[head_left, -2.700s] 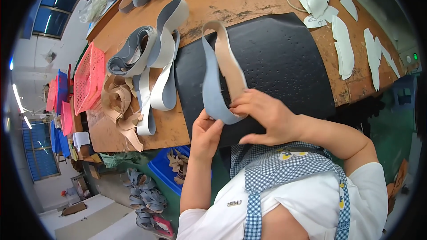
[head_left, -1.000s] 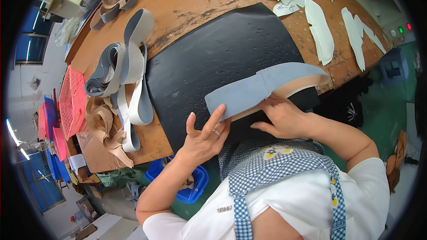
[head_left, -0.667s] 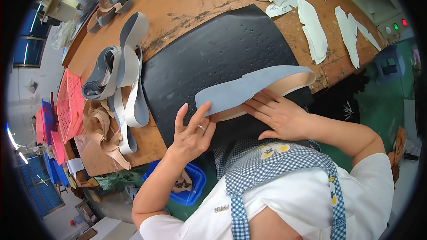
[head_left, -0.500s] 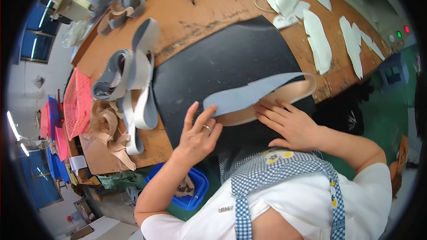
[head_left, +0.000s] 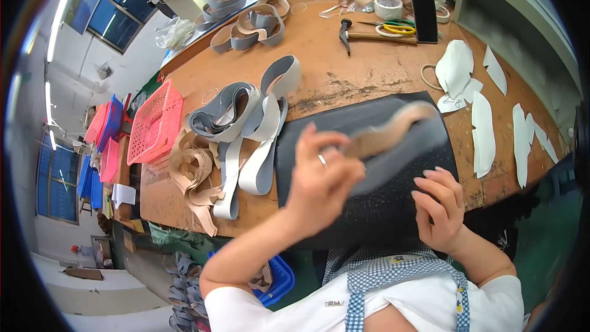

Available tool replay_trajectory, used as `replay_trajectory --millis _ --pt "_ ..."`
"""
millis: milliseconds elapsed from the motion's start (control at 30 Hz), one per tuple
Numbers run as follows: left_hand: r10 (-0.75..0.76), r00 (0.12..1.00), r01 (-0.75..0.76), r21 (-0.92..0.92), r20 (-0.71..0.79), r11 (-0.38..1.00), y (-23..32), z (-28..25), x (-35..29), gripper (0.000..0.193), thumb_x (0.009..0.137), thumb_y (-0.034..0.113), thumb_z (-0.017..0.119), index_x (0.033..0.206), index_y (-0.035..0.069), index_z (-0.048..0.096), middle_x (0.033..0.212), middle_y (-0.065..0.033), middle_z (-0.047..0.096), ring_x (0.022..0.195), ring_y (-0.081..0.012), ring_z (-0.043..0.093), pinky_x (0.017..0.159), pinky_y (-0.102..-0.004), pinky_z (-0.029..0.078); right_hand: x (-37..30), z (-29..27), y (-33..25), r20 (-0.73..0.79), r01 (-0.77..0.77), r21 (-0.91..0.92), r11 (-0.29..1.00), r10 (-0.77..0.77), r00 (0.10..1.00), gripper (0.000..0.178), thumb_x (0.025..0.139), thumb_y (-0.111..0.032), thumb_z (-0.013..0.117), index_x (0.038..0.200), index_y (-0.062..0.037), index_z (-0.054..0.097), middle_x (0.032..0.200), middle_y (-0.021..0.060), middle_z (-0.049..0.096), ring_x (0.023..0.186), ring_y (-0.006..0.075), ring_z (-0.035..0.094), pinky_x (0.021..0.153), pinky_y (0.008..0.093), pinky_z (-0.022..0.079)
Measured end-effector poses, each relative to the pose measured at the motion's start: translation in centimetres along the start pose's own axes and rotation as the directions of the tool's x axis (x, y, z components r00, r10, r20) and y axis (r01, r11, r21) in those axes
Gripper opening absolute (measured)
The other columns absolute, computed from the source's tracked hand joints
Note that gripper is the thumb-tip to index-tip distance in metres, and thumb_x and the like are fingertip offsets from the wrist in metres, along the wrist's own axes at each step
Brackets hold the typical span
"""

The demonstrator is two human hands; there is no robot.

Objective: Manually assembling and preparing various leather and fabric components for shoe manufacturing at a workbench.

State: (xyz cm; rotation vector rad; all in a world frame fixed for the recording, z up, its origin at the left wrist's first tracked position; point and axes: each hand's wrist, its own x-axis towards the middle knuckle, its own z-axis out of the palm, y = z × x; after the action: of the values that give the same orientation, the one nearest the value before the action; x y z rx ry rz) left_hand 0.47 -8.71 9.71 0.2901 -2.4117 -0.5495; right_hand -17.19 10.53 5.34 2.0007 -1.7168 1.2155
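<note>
A curved flat strip (head_left: 390,134), tan on the face I see, is lifted above the black mat (head_left: 384,215) and smeared by motion. The thumb and fingers of my left hand (head_left: 322,178) are closed on its near end. My right hand (head_left: 440,209) is over the mat's right part, fingers bent and apart, holding nothing. Left of the mat lie coiled grey-and-white strips (head_left: 224,110), with a long looped one (head_left: 261,166) beside them. Further left is a heap of tan strips (head_left: 192,163).
A pink perforated basket (head_left: 155,124) stands at the table's left edge. White cut pieces (head_left: 483,132) lie to the right. Toward the back are a hammer (head_left: 381,38), yellow-handled scissors (head_left: 398,29), a phone (head_left: 424,17) and more strip coils (head_left: 252,24). A blue bin (head_left: 281,280) sits below the table.
My left hand has raised the strip off the mat, and its tan side now shows where the grey-blue one did. My right hand has let go of it. The view has shifted.
</note>
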Motion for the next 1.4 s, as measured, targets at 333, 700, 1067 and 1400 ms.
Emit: replay_trajectory --millis 333,700,1067,1400 --pt "-0.120 0.907 0.352 0.573 -0.403 0.740 -25.2 -11.1 21.0 0.068 0.086 0.051 0.069 0.137 0.008 0.055 0.124 -0.0247 0.063 0.119 -0.0402 0.057 0.101 -0.0522 0.041 -2.9 4.5 0.6 0.217 -0.194 0.118 0.974 0.165 0.962 0.031 0.076 0.010 0.067 0.105 0.0026 0.065 0.105 0.0169 0.066 0.102 0.0362 0.063 0.085 0.0433 0.053" --pt "-0.622 0.581 0.525 0.342 0.524 0.779 -21.3 -3.4 10.5 0.031 0.088 0.023 0.070 0.104 -0.002 0.061 0.090 -0.0134 0.069 0.093 -0.0230 0.070 0.074 -0.0402 0.053 -2.4 4.4 3.0 0.195 -0.314 0.203 0.927 0.276 0.941 0.035 0.073 0.009 0.069 0.106 0.0011 0.065 0.104 0.0160 0.065 0.102 0.0354 0.064 0.086 0.0428 0.053" --pt "-0.148 0.636 0.231 -0.004 0.758 0.973 -1.6 -3.4 11.1 0.024 0.091 0.020 0.071 0.104 0.000 0.067 0.077 -0.0104 0.066 0.072 -0.0127 0.062 0.063 -0.0305 0.048 8.9 1.2 3.6 0.448 -0.552 0.501 0.666 0.347 0.824 0.036 0.088 -0.013 0.073 0.119 0.0011 0.060 0.106 0.0158 0.069 0.097 0.0226 0.069 0.084 0.0348 0.054" --pt "-0.195 0.623 0.629 -0.337 0.757 0.701 -3.6 -0.9 7.4 0.015 0.097 0.015 0.067 0.099 0.000 0.068 0.084 0.0052 0.064 0.077 -0.0004 0.055 0.066 -0.0181 0.043 3.6 -0.1 5.2 0.564 -0.675 0.613 0.412 0.370 0.738 0.022 0.092 -0.014 0.070 0.106 0.0023 0.064 0.083 0.0044 0.069 0.077 0.0106 0.064 0.071 0.0269 0.051"
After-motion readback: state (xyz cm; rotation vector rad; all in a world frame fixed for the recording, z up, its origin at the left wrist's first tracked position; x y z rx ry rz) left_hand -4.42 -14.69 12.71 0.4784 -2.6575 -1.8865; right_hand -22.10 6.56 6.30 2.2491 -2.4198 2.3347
